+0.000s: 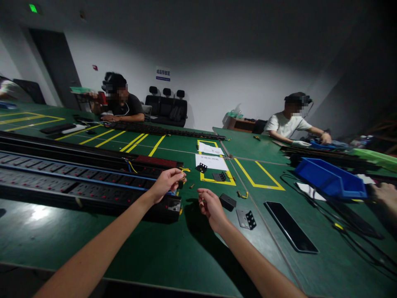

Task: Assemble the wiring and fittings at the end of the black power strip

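Note:
My left hand (167, 185) is closed in a pinch at the near right ends of long black power strips (102, 191) with red-dotted sockets. What its fingertips hold is too small to make out; a yellow wire (185, 169) shows just beyond them. My right hand (211, 207) hovers over the table to the right of the strips, thumb and fingers curled together, their contents hidden. A small brass-coloured screw (192, 186) lies between the hands. Beside my right hand are a black block (228, 201) and a black perforated bracket (246, 219).
A phone (291, 227) and a blue bin (333, 179) with cables lie to the right. Beyond my hands are paper sheets (211, 162), another bracket (219, 177) and a short yellow wire piece (243, 195). Co-workers sit across the green table (149, 248); another person's hand (384, 196) reaches in at right.

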`<state>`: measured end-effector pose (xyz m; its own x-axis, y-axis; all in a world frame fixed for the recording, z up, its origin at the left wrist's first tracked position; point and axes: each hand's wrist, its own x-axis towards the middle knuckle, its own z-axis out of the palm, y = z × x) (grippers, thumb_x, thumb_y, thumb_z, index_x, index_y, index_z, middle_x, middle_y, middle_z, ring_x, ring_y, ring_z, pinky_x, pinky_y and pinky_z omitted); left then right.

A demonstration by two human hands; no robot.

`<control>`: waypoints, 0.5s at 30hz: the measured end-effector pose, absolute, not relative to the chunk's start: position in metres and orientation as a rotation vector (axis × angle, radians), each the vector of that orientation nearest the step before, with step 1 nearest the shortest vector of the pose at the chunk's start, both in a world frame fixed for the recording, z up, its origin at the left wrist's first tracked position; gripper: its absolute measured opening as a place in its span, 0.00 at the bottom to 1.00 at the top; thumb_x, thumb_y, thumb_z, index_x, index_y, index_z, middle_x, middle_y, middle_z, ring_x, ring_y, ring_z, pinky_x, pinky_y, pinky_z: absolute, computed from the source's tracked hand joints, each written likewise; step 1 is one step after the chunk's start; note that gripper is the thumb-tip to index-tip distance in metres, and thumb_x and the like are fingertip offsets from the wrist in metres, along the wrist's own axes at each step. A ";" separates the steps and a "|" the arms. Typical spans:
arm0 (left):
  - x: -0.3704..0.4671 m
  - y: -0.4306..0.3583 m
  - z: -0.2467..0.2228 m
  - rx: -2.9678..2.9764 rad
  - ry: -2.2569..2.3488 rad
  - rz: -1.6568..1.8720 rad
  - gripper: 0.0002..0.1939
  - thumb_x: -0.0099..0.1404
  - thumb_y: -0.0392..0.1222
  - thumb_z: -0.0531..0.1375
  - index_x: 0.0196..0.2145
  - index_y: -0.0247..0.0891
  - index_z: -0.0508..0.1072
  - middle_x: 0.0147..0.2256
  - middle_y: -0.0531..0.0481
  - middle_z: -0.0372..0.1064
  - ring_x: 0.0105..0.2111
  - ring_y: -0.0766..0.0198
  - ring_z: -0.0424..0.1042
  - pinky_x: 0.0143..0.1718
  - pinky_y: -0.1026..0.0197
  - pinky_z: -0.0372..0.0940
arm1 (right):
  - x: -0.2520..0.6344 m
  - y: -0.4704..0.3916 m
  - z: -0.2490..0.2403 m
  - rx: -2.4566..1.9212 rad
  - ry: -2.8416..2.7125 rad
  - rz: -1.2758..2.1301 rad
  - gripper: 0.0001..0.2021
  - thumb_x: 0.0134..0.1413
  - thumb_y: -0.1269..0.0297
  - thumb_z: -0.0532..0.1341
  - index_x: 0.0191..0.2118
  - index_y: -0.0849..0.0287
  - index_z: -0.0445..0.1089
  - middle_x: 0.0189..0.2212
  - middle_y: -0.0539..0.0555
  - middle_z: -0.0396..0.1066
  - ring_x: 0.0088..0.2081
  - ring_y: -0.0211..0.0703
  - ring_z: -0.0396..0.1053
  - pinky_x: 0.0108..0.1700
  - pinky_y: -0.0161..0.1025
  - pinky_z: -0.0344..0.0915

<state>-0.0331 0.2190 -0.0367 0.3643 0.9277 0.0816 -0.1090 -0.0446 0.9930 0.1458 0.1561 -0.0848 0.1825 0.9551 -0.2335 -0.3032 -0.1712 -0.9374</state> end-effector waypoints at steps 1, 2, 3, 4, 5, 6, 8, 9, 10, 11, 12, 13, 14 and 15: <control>-0.033 0.219 -0.036 1.339 0.828 1.018 0.16 0.57 0.50 0.66 0.36 0.34 0.74 0.31 0.49 0.73 0.16 0.78 0.57 0.16 0.71 0.49 | 0.146 0.156 -0.085 -1.232 -0.731 1.315 0.17 0.36 0.61 0.63 0.38 0.58 0.69 0.19 0.43 0.62 0.16 0.30 0.55 0.16 0.29 0.46; -0.033 0.219 -0.036 1.341 0.828 1.018 0.16 0.57 0.50 0.66 0.36 0.34 0.74 0.31 0.49 0.73 0.16 0.78 0.57 0.16 0.71 0.50 | 0.146 0.156 -0.085 -1.233 -0.730 1.315 0.17 0.36 0.61 0.63 0.38 0.58 0.69 0.19 0.43 0.62 0.15 0.30 0.55 0.16 0.29 0.46; -0.033 0.219 -0.036 1.343 0.828 1.017 0.16 0.57 0.50 0.66 0.36 0.34 0.74 0.32 0.49 0.73 0.16 0.78 0.57 0.16 0.70 0.50 | 0.146 0.156 -0.085 -1.234 -0.729 1.315 0.17 0.36 0.61 0.63 0.38 0.58 0.69 0.19 0.43 0.62 0.15 0.30 0.55 0.16 0.29 0.46; -0.033 0.219 -0.036 1.345 0.828 1.017 0.16 0.57 0.50 0.66 0.36 0.34 0.74 0.31 0.49 0.73 0.16 0.78 0.57 0.16 0.70 0.50 | 0.146 0.157 -0.085 -1.235 -0.730 1.315 0.17 0.36 0.61 0.63 0.38 0.58 0.69 0.19 0.43 0.62 0.15 0.29 0.55 0.16 0.29 0.46; -0.033 0.219 -0.036 1.347 0.828 1.016 0.16 0.57 0.50 0.66 0.36 0.33 0.74 0.31 0.49 0.73 0.16 0.78 0.57 0.16 0.70 0.50 | 0.146 0.157 -0.085 -1.236 -0.732 1.315 0.17 0.36 0.61 0.63 0.38 0.58 0.69 0.19 0.43 0.62 0.15 0.29 0.55 0.16 0.29 0.46; -0.033 0.219 -0.037 1.349 0.829 1.014 0.17 0.57 0.50 0.66 0.36 0.33 0.74 0.31 0.49 0.73 0.16 0.78 0.57 0.16 0.70 0.50 | 0.146 0.157 -0.085 -1.235 -0.734 1.316 0.17 0.36 0.61 0.63 0.38 0.58 0.69 0.19 0.43 0.62 0.15 0.29 0.55 0.16 0.29 0.46; -0.033 0.219 -0.037 1.352 0.831 1.013 0.17 0.57 0.51 0.66 0.36 0.33 0.73 0.31 0.49 0.73 0.16 0.78 0.57 0.16 0.70 0.50 | 0.147 0.158 -0.085 -1.236 -0.735 1.319 0.17 0.36 0.61 0.62 0.38 0.58 0.69 0.19 0.43 0.62 0.15 0.29 0.55 0.16 0.29 0.46; -0.033 0.220 -0.038 1.354 0.833 1.011 0.17 0.57 0.51 0.66 0.36 0.33 0.73 0.31 0.49 0.73 0.16 0.78 0.57 0.16 0.70 0.50 | 0.147 0.158 -0.085 -1.239 -0.733 1.320 0.18 0.36 0.61 0.62 0.38 0.59 0.69 0.19 0.43 0.62 0.15 0.29 0.55 0.16 0.28 0.46; -0.033 0.220 -0.038 1.355 0.833 1.009 0.17 0.57 0.51 0.66 0.36 0.33 0.73 0.31 0.49 0.73 0.16 0.78 0.57 0.16 0.70 0.49 | 0.147 0.158 -0.085 -1.242 -0.732 1.321 0.18 0.36 0.61 0.62 0.38 0.59 0.69 0.19 0.43 0.62 0.16 0.29 0.55 0.16 0.28 0.46; -0.034 0.220 -0.038 1.356 0.833 1.005 0.18 0.57 0.51 0.66 0.36 0.33 0.73 0.31 0.49 0.73 0.16 0.78 0.57 0.16 0.70 0.49 | 0.147 0.158 -0.085 -1.245 -0.730 1.320 0.18 0.35 0.61 0.62 0.38 0.59 0.69 0.19 0.42 0.62 0.16 0.29 0.55 0.16 0.28 0.46; -0.034 0.220 -0.038 1.356 0.833 1.001 0.18 0.57 0.51 0.66 0.36 0.33 0.73 0.31 0.50 0.73 0.16 0.78 0.57 0.17 0.71 0.49 | 0.147 0.158 -0.086 -1.247 -0.729 1.320 0.18 0.35 0.60 0.62 0.39 0.59 0.69 0.19 0.42 0.62 0.16 0.29 0.55 0.16 0.28 0.46; -0.034 0.220 -0.039 1.355 0.832 0.999 0.18 0.57 0.51 0.66 0.36 0.34 0.73 0.31 0.50 0.73 0.16 0.78 0.57 0.17 0.71 0.49 | 0.147 0.158 -0.086 -1.247 -0.728 1.320 0.19 0.35 0.60 0.62 0.39 0.59 0.69 0.19 0.42 0.62 0.16 0.29 0.55 0.16 0.28 0.46; -0.034 0.221 -0.039 1.354 0.832 0.998 0.18 0.57 0.51 0.66 0.36 0.34 0.73 0.31 0.50 0.73 0.17 0.78 0.57 0.17 0.71 0.49 | 0.147 0.158 -0.086 -1.246 -0.729 1.320 0.19 0.35 0.60 0.63 0.39 0.59 0.69 0.19 0.42 0.62 0.16 0.29 0.55 0.16 0.28 0.46; -0.034 0.221 -0.038 1.353 0.832 0.999 0.18 0.57 0.52 0.66 0.36 0.34 0.73 0.32 0.50 0.73 0.17 0.78 0.57 0.17 0.71 0.49 | 0.147 0.158 -0.087 -1.245 -0.729 1.321 0.19 0.35 0.60 0.63 0.39 0.58 0.69 0.19 0.42 0.62 0.16 0.29 0.55 0.16 0.28 0.46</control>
